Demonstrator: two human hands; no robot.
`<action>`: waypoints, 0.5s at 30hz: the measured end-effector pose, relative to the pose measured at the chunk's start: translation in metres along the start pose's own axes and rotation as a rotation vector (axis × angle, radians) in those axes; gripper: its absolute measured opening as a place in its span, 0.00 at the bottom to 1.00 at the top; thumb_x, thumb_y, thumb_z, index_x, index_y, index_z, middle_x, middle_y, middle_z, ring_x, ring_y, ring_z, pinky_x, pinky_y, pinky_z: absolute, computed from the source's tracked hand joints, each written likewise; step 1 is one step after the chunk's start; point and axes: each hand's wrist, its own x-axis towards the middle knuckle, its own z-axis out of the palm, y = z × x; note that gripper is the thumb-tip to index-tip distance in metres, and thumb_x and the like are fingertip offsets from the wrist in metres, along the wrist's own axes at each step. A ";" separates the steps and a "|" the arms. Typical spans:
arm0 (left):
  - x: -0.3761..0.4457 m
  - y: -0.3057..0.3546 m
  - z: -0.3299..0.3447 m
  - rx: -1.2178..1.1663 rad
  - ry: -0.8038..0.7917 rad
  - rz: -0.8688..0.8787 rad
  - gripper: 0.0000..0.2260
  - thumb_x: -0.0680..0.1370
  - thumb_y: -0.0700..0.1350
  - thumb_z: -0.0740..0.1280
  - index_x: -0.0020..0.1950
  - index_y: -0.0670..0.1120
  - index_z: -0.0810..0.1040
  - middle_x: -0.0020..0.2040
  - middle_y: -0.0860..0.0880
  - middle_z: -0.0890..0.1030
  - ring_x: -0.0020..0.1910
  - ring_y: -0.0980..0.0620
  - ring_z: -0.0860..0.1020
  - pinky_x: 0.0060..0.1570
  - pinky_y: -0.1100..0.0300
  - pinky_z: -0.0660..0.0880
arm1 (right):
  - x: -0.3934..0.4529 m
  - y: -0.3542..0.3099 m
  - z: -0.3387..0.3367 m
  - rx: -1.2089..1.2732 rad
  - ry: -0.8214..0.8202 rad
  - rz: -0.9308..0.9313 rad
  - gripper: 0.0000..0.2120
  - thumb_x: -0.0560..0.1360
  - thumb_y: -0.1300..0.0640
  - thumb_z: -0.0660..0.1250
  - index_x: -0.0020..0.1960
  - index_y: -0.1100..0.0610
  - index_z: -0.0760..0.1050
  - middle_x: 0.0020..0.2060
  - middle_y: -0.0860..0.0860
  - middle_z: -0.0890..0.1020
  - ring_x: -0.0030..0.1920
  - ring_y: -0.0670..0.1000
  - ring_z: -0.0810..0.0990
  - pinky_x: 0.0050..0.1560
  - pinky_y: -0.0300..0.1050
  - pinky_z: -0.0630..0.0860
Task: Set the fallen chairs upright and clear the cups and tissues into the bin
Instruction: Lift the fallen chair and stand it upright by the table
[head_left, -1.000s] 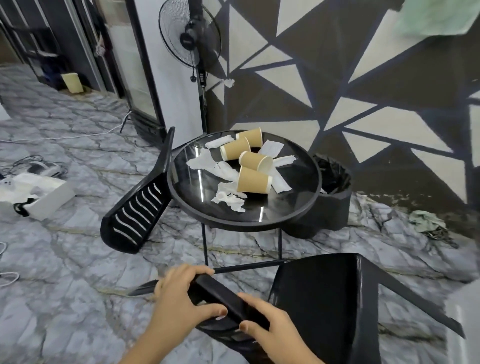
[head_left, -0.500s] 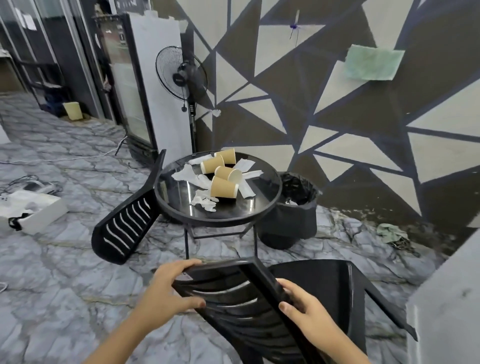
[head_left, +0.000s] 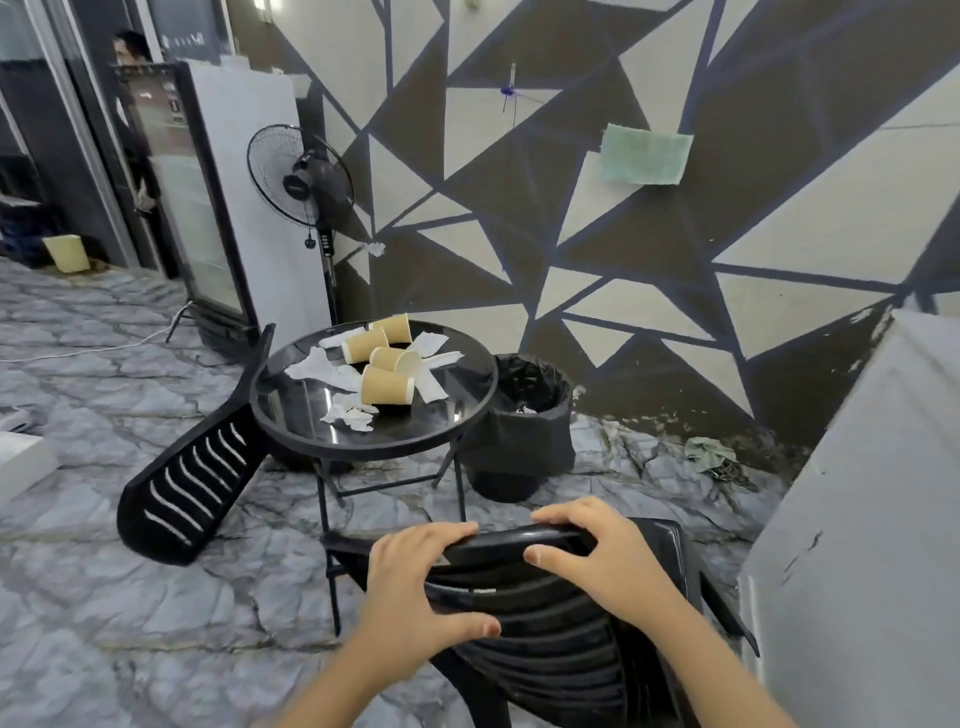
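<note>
Marbled grey floor (head_left: 104, 623), triangle-painted wall | near chair (head_left: 545, 623): top rail clamped by left hand (head_left: 415, 582) and right hand (head_left: 597, 551), fingers curled over it, thumbs on the slatted back; legs cut off below | second chair (head_left: 192, 478) lies tipped against table (head_left: 291, 415) | cups (head_left: 387, 384), tissues (head_left: 322, 370) on tabletop; bin (head_left: 519, 441) just beside | fan (head_left: 301, 179) label unreadable.

Near: both hands (head_left: 415, 587) gripping black chair (head_left: 545, 623) top rail. Far: cups (head_left: 387, 385), tissues (head_left: 322, 370) on desk (head_left: 467, 415); bin (head_left: 519, 441) right.
</note>
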 end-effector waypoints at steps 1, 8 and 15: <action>-0.001 0.006 0.004 -0.040 0.003 0.013 0.32 0.57 0.70 0.70 0.59 0.71 0.66 0.59 0.72 0.68 0.61 0.76 0.57 0.62 0.68 0.56 | -0.006 0.004 -0.007 0.014 0.023 0.021 0.12 0.64 0.42 0.73 0.45 0.32 0.75 0.46 0.41 0.77 0.49 0.34 0.75 0.47 0.25 0.69; 0.003 -0.008 0.006 -0.183 -0.053 0.039 0.22 0.65 0.64 0.70 0.57 0.63 0.76 0.58 0.63 0.78 0.61 0.63 0.72 0.63 0.58 0.66 | -0.049 0.031 -0.047 0.056 0.210 0.178 0.09 0.63 0.44 0.76 0.40 0.38 0.79 0.45 0.43 0.77 0.46 0.32 0.74 0.43 0.25 0.68; 0.022 -0.040 0.011 -0.230 -0.156 0.008 0.19 0.65 0.67 0.67 0.54 0.65 0.78 0.56 0.65 0.78 0.60 0.66 0.71 0.59 0.62 0.66 | -0.066 0.037 -0.052 0.033 0.210 0.262 0.16 0.59 0.39 0.76 0.44 0.37 0.75 0.49 0.41 0.74 0.48 0.34 0.73 0.43 0.21 0.67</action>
